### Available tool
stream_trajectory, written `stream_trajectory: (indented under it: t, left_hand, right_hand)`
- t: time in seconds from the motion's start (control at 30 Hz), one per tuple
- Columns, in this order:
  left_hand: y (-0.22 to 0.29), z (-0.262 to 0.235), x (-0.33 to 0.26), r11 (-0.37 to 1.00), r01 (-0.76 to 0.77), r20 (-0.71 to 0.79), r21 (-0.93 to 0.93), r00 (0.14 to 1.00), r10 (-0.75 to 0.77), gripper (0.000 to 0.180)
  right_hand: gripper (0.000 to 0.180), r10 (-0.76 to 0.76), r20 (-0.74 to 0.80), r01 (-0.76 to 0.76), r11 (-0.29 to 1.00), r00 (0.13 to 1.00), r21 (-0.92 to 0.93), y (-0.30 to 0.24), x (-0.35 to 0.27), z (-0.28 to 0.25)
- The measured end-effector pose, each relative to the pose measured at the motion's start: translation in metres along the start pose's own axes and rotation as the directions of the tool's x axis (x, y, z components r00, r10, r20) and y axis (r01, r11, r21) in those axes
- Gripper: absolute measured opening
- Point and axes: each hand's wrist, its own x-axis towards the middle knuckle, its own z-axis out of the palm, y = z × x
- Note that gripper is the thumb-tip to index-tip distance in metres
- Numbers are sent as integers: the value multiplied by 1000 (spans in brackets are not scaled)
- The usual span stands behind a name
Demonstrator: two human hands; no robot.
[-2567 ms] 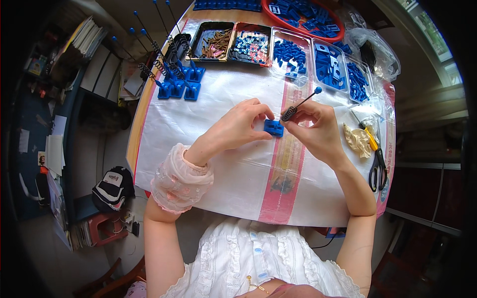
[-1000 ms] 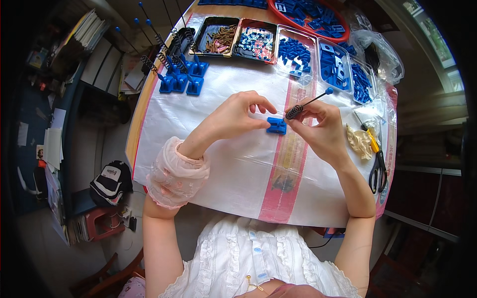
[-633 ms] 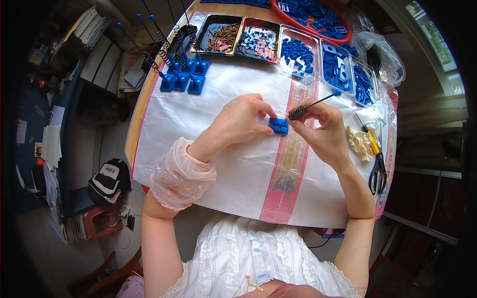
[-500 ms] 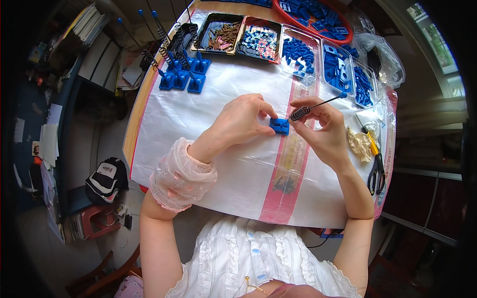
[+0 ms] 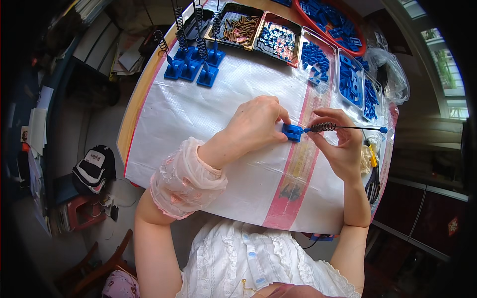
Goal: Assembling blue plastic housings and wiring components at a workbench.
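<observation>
My left hand (image 5: 256,121) pinches a small blue plastic base (image 5: 292,132) just above the white woven table cover (image 5: 208,119). My right hand (image 5: 338,146) holds a thin black rod with a coiled spring (image 5: 324,126) on it and a blue tip (image 5: 383,129). The rod lies nearly level, and its near end meets the blue base. Three finished blue bases with upright spring rods (image 5: 193,67) stand at the far left of the cover.
Along the far edge sit a tray of brown screws (image 5: 237,27), a tray of small mixed parts (image 5: 278,39), clear boxes of blue parts (image 5: 348,79) and a red round bin (image 5: 330,20). Scissors (image 5: 373,176) lie at the right. A clear bag (image 5: 392,74) lies beyond them.
The rod in my right hand has swung down from a steep slant to nearly level, with its end now at the blue base. My view has dropped nearer to the table.
</observation>
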Motion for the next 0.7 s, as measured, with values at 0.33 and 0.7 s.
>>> stream_trajectory:
  t: [0.33,0.7]
  left_hand:
    - [-2,1,1,1000,10,-2,28,1000,-10,30]
    - [-5,5,1,999,-18,-36,30,999,19,29]
  right_hand:
    - [43,1,30,-2,999,1000,50,7,3,0]
    - [41,-15,33,14,999,999,32,6,3,-3]
